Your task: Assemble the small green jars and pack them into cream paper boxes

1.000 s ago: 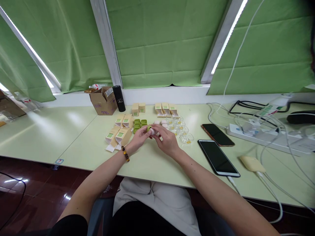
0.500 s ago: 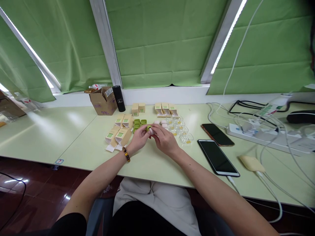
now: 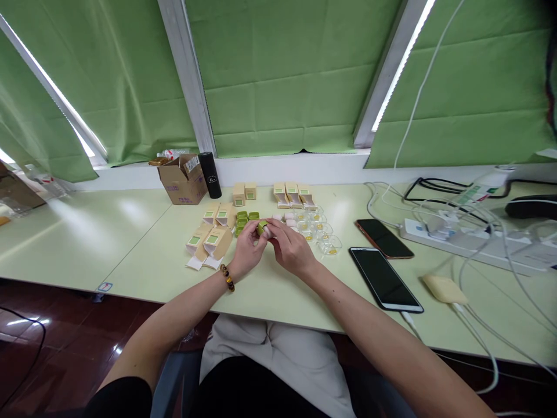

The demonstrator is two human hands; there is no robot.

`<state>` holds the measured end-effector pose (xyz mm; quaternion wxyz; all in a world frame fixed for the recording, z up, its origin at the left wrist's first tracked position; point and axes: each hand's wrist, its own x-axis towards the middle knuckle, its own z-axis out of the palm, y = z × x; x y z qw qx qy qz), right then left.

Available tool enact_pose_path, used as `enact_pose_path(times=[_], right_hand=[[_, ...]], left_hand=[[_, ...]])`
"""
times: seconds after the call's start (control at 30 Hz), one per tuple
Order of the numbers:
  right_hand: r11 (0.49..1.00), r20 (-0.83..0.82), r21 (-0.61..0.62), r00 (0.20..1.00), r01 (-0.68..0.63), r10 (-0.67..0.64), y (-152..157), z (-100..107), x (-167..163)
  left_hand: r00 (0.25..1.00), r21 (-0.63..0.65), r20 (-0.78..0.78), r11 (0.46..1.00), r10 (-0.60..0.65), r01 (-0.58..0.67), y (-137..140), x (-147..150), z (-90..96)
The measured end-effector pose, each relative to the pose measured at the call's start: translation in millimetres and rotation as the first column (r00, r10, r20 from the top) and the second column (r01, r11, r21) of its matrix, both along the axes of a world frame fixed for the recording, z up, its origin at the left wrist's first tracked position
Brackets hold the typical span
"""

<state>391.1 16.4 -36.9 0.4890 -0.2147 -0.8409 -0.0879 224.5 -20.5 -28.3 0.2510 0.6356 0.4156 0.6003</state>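
Observation:
Just past the table's near edge, my left hand (image 3: 247, 251) pinches a small green cup-like piece (image 3: 261, 226). My right hand (image 3: 293, 249) has its fingers closed on a small whitish piece (image 3: 267, 233) that meets the green one. Fingers cover much of both pieces. Behind my left hand stand several green square cups (image 3: 248, 215). Several pale pink-white pieces (image 3: 289, 216) lie behind my right hand. Next to them sit several clear plastic cups (image 3: 329, 245) with yellow spots in them.
Open small cardboard boxes (image 3: 217, 241) lie left of my hands; more boxes (image 3: 293, 194) stand at the back. Two phones (image 3: 385, 278), a power strip (image 3: 461, 244) and cables are on the right. A brown carton (image 3: 183, 180) and a black cylinder (image 3: 210, 175) stand back left.
My left hand has turned slightly and its wrist has shifted a little to the right. More of the green piece shows between the fingers. The things on the table have stayed put.

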Motion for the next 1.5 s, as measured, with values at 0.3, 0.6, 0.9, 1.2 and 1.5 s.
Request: enact_pose_path(times=[0.3, 0.6, 0.9, 1.2, 1.5], right_hand=[[0.999, -0.005, -0.04, 1.0, 0.008, -0.009, 1.7, -5.1, 0.8], [0.999, 0.01, -0.008, 0.999, 0.034, -0.034, 0.2, -4.4, -1.0], [1.0, -0.027, 0.019, 1.0, 0.005, -0.004, -2.9, -0.9, 1.3], [0.999, -0.034, 0.036, 0.999, 0.005, -0.004, -1.7, -4.1, 0.8], [1.0, -0.026, -0.019, 1.0, -0.002, 0.002, -3.2, -3.1, -2.5]], left_hand=[[0.99, -0.052, -0.009, 0.988, -0.144, 0.143, 0.0, -8.9, 1.9], [0.999, -0.082, 0.036, 0.996, -0.037, 0.04, 4.7, -2.3, -4.6], [0.997, -0.036, 0.072, 0.999, -0.03, 0.033, -0.1, 0.8, -6.7], [0.949, -0.127, 0.205, 0.955, -0.241, 0.27, 4.6, -5.3, -3.0], [0.946, -0.164, 0.239, 0.951, -0.219, 0.262, 2.1, -6.8, 3.2]])
